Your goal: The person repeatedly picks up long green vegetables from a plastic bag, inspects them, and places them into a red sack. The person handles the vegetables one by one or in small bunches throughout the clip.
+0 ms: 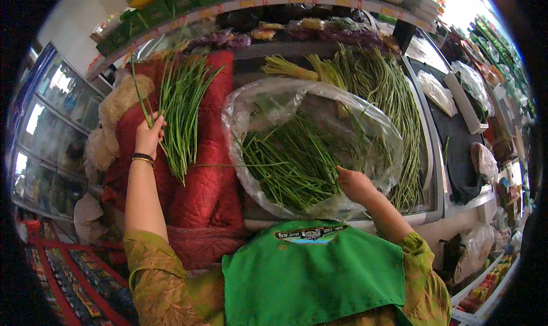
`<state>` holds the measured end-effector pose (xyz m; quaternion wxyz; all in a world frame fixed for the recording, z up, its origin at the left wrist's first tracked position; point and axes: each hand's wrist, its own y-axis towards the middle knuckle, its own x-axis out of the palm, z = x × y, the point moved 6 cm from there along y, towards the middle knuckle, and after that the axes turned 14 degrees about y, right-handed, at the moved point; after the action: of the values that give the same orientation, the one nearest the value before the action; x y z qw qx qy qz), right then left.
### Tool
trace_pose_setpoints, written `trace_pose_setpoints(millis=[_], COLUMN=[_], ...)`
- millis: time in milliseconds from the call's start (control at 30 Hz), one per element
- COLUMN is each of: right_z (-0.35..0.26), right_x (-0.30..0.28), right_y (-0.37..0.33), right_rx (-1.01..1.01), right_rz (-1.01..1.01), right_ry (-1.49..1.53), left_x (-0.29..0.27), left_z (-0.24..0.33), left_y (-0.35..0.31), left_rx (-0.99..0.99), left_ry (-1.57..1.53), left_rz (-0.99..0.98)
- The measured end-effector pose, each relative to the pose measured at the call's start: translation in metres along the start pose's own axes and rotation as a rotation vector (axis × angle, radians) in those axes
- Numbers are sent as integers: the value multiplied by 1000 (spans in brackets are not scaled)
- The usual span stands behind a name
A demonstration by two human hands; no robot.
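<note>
Red quilt (200, 172): draped over the counter at left; a pale fleece (117, 106) is bunched at its left edge.
Loose stalk heap (382, 98): long green stalks are spread on the counter at right, partly hidden behind the clear plastic bag (308, 103).
Clear plastic bag: mouth is held wide open; green stalks (291, 160) are piled inside, ends fanned toward lower right.
Shelf above: green boxes (171, 1) are ranged along the top; yellow and red price strips (251, 3) line its edge.
Green apron (314, 274): an oval label is seen at its top hem.
Bunch on quilt (180, 115): long axis runs near vertical, tips up, cut ends down.
Left hand (149, 135): closed around the bunch's lower left side.
Right hand (354, 183): fingers curled on the bag's near rim.
</note>
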<state>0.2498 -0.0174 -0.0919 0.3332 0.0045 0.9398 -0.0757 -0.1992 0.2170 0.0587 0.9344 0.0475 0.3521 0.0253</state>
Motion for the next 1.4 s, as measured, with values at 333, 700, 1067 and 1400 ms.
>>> trace_pose_setpoints(millis=[333,700,1067,1400], right_z=[50,37,2,-87], right_x=[-46,30,10,-4], right_y=[-2,2,-4,-39], right_rx=[253,300,335,-242], right_rz=[258,-171,-219,-137], right_ry=[-133,-400,1314,663], left_x=[54,284,253,251], left_z=[17,71,69,140], left_y=[-67,-197,-206,-210], left_rx=[475,827,789,63], left_ry=[483,800,607,-655], left_rz=[371,-556,-535,-836])
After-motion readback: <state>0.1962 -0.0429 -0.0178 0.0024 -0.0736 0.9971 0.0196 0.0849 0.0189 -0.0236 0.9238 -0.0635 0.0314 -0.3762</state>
